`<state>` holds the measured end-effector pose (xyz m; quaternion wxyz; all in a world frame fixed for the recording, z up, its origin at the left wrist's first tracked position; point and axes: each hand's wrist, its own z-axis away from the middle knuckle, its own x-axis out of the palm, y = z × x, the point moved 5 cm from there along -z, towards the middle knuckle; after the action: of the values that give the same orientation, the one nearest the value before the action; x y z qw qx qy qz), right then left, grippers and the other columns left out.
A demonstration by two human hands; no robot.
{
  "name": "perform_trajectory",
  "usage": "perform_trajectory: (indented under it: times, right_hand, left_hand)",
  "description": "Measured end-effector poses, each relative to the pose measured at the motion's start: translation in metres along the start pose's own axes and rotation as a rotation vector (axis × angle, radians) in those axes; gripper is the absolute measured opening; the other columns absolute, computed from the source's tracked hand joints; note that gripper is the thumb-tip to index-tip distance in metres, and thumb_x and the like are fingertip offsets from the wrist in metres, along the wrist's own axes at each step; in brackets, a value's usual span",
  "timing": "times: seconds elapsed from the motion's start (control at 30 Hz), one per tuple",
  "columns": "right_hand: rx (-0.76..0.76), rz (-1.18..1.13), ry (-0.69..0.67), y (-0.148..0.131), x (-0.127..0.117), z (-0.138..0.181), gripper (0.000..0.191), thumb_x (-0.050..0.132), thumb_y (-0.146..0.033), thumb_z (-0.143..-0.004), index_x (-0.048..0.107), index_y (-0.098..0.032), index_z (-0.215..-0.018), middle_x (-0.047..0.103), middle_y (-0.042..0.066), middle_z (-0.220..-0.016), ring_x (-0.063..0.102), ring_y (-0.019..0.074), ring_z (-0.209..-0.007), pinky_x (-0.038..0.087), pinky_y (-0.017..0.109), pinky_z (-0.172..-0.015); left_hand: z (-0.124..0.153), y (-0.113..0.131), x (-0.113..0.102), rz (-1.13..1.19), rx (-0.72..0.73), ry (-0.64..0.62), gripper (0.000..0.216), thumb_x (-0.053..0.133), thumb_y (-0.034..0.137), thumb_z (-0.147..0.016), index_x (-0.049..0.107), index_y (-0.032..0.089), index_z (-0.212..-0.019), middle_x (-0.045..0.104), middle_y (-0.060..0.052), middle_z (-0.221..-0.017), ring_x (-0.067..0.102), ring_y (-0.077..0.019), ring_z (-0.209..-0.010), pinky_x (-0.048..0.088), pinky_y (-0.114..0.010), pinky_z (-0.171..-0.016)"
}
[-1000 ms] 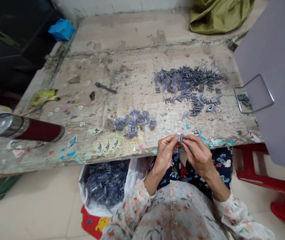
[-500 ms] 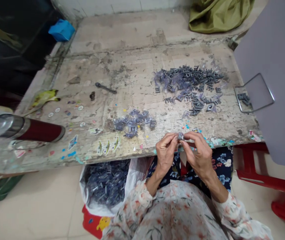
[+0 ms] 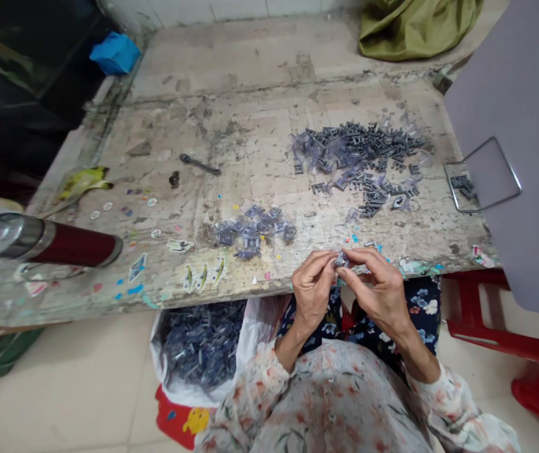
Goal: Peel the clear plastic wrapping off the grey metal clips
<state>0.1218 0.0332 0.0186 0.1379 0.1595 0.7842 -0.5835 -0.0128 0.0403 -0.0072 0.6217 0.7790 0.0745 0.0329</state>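
Note:
Between the fingertips of both hands, over the table's front edge, is a small grey plastic piece (image 3: 342, 258). My left hand (image 3: 313, 283) pinches it from the left, thumb against fingers. From the other side my right hand (image 3: 377, 286) grips it with thumb and forefinger. The fingers cover part of the piece, so its exact shape is hard to make out. Beyond the hands lies a loose pile of dark grey plastic pieces (image 3: 368, 141) mixed with clear film. Left of the hands sits a smaller cluster of purplish, clear-covered pieces (image 3: 253, 229).
A white sack (image 3: 156, 352) full of similar pieces stands below the table's front edge. On the worn table (image 3: 260, 157) are a red thermos (image 3: 78, 242), a dark rod-like tool (image 3: 199, 165), a banana peel (image 3: 83, 181) and stickers. At right are a grey panel (image 3: 519, 126) and red stool (image 3: 463, 314).
The small piece has tilted between my fingertips. My right hand has shifted slightly, its fingers reaching a little further over the piece. The piles on the table look the same.

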Motion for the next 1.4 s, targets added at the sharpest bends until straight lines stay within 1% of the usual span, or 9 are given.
perform_trajectory:
  times: [0.43, 0.7, 0.77, 0.87, 0.93, 1.0, 1.17, 1.27, 1.4]
  right_hand:
    - [0.018, -0.057, 0.085, -0.008, 0.005, 0.002, 0.013, 0.064, -0.018, -0.086, 0.066, -0.02, -0.099, 0.066, 0.006, -0.094, 0.065, 0.0155, -0.086, 0.061, 0.025, -0.066]
    - [-0.053, 0.003, 0.073, 0.004, 0.008, -0.001, 0.01, 0.061, -0.02, -0.089, 0.065, -0.02, -0.098, 0.066, 0.006, -0.092, 0.065, 0.0168, -0.086, 0.06, 0.028, -0.067]
    - [-0.162, 0.067, -0.014, 0.008, 0.004, -0.005, 0.016, 0.059, -0.019, -0.09, 0.064, -0.021, -0.105, 0.068, 0.007, -0.096, 0.066, 0.0184, -0.091, 0.06, 0.032, -0.074]
    - [-0.36, 0.209, -0.221, 0.014, -0.002, -0.009, 0.029, 0.056, -0.017, -0.092, 0.06, -0.02, -0.12, 0.068, 0.01, -0.107, 0.064, 0.021, -0.102, 0.057, 0.039, -0.087]
    - [-0.438, 0.293, -0.31, 0.021, -0.004, -0.011, 0.033, 0.054, -0.017, -0.093, 0.058, -0.02, -0.125, 0.068, 0.011, -0.109, 0.063, 0.0222, -0.105, 0.056, 0.041, -0.09]
    - [-0.467, 0.326, -0.3, 0.03, -0.006, -0.013, 0.034, 0.054, -0.017, -0.093, 0.059, -0.021, -0.126, 0.068, 0.011, -0.109, 0.062, 0.0227, -0.105, 0.056, 0.042, -0.09]
    - [-0.409, 0.312, -0.099, 0.054, 0.004, -0.007, 0.037, 0.057, -0.016, -0.091, 0.059, -0.025, -0.126, 0.064, 0.012, -0.119, 0.059, 0.0239, -0.11, 0.054, 0.047, -0.091]
    - [-0.393, 0.319, -0.045, 0.061, 0.012, 0.001, 0.038, 0.057, -0.015, -0.09, 0.059, -0.023, -0.127, 0.063, 0.013, -0.117, 0.059, 0.0242, -0.109, 0.054, 0.047, -0.091]
    - [-0.393, 0.316, -0.069, 0.058, 0.013, 0.003, 0.037, 0.057, -0.016, -0.09, 0.06, -0.022, -0.126, 0.066, 0.013, -0.112, 0.061, 0.0249, -0.107, 0.053, 0.048, -0.091]
  left_hand:
    - [0.003, 0.009, -0.003, -0.072, 0.086, 0.018, 0.019, 0.056, 0.02, -0.091, 0.075, 0.02, -0.095, 0.072, -0.006, -0.092, 0.066, -0.0158, -0.086, 0.051, -0.027, -0.078]
    - [0.005, -0.003, -0.003, -0.036, 0.009, 0.033, 0.019, 0.058, 0.024, -0.091, 0.076, 0.019, -0.092, 0.072, -0.006, -0.092, 0.065, -0.0171, -0.086, 0.051, -0.029, -0.079]
    - [0.0, -0.013, -0.005, 0.042, -0.094, -0.035, 0.017, 0.061, 0.028, -0.088, 0.076, 0.019, -0.091, 0.072, -0.007, -0.092, 0.065, -0.018, -0.087, 0.051, -0.029, -0.08]
    - [-0.011, -0.028, -0.003, 0.194, -0.326, -0.256, 0.02, 0.066, 0.033, -0.085, 0.076, 0.018, -0.092, 0.071, -0.006, -0.09, 0.065, -0.0176, -0.083, 0.052, -0.028, -0.076]
    - [-0.019, -0.032, -0.001, 0.211, -0.397, -0.381, 0.023, 0.068, 0.036, -0.083, 0.076, 0.017, -0.092, 0.071, -0.006, -0.089, 0.065, -0.0171, -0.081, 0.052, -0.028, -0.075]
    - [-0.026, -0.031, 0.0, 0.141, -0.315, -0.407, 0.022, 0.068, 0.037, -0.083, 0.076, 0.017, -0.091, 0.071, -0.007, -0.088, 0.065, -0.0177, -0.082, 0.051, -0.029, -0.077]
    - [-0.023, -0.03, 0.005, -0.081, 0.02, -0.263, 0.02, 0.059, 0.029, -0.09, 0.075, 0.018, -0.095, 0.07, -0.009, -0.092, 0.064, -0.0192, -0.088, 0.05, -0.033, -0.082]
    - [-0.017, -0.036, 0.006, -0.137, 0.067, -0.277, 0.021, 0.056, 0.025, -0.091, 0.073, 0.018, -0.101, 0.069, -0.011, -0.096, 0.063, -0.0202, -0.093, 0.049, -0.035, -0.085]
    - [-0.02, -0.037, 0.004, -0.126, 0.02, -0.33, 0.02, 0.056, 0.025, -0.09, 0.073, 0.018, -0.099, 0.07, -0.01, -0.095, 0.063, -0.0202, -0.092, 0.049, -0.035, -0.085]
